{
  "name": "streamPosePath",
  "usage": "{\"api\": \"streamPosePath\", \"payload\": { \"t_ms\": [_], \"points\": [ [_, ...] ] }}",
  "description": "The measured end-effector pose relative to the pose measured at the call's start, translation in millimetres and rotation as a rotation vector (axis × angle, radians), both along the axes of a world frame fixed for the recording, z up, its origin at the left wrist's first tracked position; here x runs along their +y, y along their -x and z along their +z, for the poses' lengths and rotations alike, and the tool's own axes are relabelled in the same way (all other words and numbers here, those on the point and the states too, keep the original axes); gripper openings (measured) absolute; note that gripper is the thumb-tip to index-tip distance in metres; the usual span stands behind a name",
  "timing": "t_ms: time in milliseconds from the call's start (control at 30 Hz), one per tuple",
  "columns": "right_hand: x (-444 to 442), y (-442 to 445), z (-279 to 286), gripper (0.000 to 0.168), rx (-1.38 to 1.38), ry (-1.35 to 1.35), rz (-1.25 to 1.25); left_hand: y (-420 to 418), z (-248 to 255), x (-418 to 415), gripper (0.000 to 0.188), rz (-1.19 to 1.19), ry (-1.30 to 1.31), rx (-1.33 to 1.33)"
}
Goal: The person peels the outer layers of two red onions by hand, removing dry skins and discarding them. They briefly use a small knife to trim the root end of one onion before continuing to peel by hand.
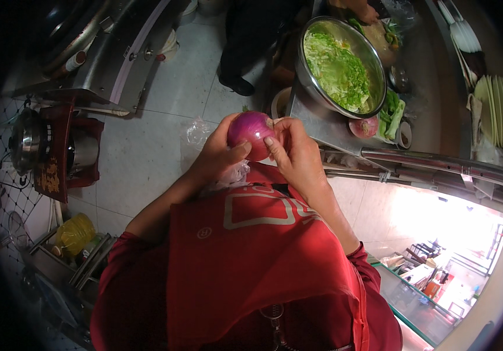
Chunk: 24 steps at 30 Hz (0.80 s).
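Observation:
A whole red onion (pixel 253 134) with shiny purple skin is held up in front of my red apron. My left hand (pixel 223 151) cups it from the left, the thumb lying across its lower side. On the other side, the thumb and fingers of my right hand (pixel 294 151) touch the onion near its pale end. Crumpled clear plastic (pixel 234 173) shows below my left hand. To the right, a large steel bowl (pixel 303 83) of shredded green lettuce (pixel 337 70) stands on a metal counter (pixel 321 123), and another red onion (pixel 364 127) lies beside it.
Green vegetable pieces (pixel 392 115) lie beyond the bowl. At the top, a co-worker's hand (pixel 365 13) is over a cutting board (pixel 378 37), and their dark shoe (pixel 237 85) is on the tiled floor. A steel cabinet (pixel 122 79) and a red stool (pixel 65 153) stand left.

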State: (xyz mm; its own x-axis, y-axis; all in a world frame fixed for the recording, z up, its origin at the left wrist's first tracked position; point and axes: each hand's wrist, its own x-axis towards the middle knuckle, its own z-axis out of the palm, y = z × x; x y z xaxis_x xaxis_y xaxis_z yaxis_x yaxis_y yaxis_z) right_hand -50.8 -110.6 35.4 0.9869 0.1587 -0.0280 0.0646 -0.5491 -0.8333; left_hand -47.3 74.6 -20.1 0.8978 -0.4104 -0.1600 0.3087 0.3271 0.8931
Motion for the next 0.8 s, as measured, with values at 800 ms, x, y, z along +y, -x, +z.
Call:
{"api": "streamPosePath", "payload": {
  "t_ms": [800],
  "points": [
    [-48.7, -2.8, -20.4, 0.015, 0.516, -1.098, -0.114, 2.8, 14.7, 6.9, 0.044, -0.001, -0.147, -0.518]
  ]
}}
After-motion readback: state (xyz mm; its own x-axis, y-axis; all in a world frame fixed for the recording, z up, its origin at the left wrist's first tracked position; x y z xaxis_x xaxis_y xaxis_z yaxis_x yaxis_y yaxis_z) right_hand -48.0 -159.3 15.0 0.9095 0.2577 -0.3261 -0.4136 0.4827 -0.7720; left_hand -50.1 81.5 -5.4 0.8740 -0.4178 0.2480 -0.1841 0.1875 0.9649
